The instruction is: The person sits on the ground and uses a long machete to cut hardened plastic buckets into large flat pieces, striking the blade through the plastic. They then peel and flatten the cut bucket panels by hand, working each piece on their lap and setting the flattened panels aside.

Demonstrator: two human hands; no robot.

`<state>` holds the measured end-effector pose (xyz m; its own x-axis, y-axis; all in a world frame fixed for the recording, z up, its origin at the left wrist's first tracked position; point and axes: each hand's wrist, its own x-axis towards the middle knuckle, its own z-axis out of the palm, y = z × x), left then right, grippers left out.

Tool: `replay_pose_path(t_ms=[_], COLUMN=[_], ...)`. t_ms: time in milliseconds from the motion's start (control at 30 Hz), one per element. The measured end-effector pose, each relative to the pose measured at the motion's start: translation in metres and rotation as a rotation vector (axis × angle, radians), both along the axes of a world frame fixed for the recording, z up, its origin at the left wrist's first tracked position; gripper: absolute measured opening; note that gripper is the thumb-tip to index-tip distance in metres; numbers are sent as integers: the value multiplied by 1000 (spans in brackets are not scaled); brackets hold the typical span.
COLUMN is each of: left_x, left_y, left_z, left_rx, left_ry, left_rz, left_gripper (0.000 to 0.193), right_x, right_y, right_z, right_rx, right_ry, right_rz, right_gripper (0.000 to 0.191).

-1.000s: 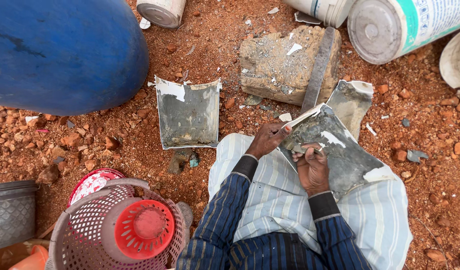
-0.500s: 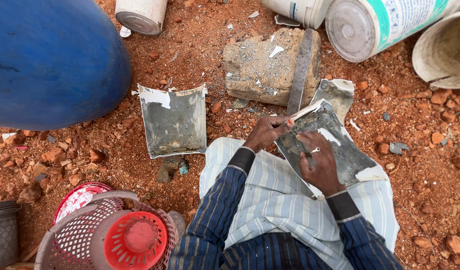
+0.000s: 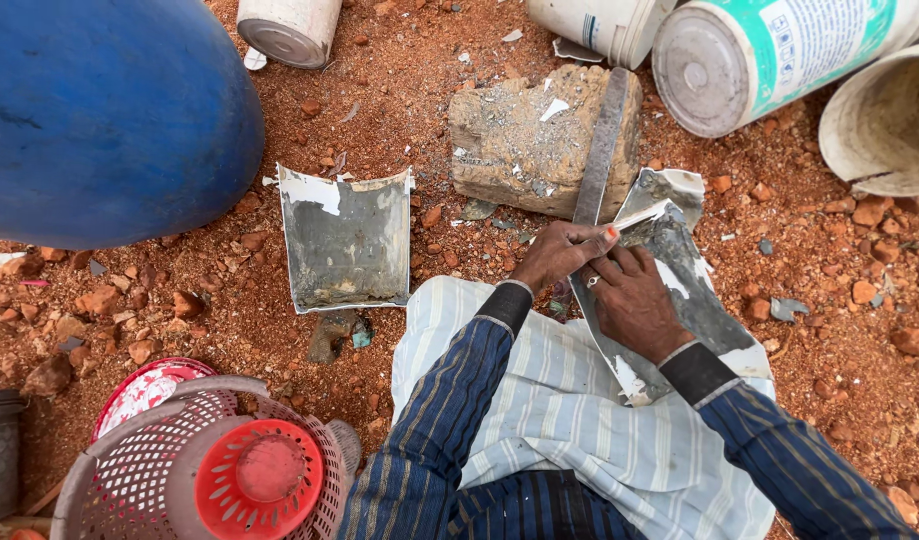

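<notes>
At centre right, the curved grey sheet piece (image 3: 695, 300) was pinned lengthwise under the flattened right hand (image 3: 635, 300), its upper edge pinched by the left hand (image 3: 560, 255).

Left hand (image 3: 558, 255) and right hand (image 3: 635, 300) side by side, fingers curled, forearms outstretched.

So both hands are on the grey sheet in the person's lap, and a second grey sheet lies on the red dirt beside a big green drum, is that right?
Not quite: the drum is blue, not green, as the head view shows. Otherwise yes: the left hand and right hand rest on the grey sheet in the lap, and the second grey sheet lies on the red dirt beside that drum.
</notes>
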<state>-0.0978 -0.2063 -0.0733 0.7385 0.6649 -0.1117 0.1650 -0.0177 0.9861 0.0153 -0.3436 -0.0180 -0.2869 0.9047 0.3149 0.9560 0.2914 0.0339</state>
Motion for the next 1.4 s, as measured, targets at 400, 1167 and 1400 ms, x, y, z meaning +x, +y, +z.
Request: replay_pose_path(t_ms=[400,1167,1400], left_x=[17,4,1], left_y=[-3,-16,-21], left_z=[9,40,41], left_rx=[-72,8,167], left_ry=[101,96,264], left_rz=[70,7,60], left_gripper=[58,58,65], right_x=[31,29,31], right_y=[1,11,38], right_z=[-3,-40,-46], right_rx=[-71,-491,-782], right_ry=[189,1075,1068], right_rz=[87,-617,-819], right_gripper=[44,39,34])
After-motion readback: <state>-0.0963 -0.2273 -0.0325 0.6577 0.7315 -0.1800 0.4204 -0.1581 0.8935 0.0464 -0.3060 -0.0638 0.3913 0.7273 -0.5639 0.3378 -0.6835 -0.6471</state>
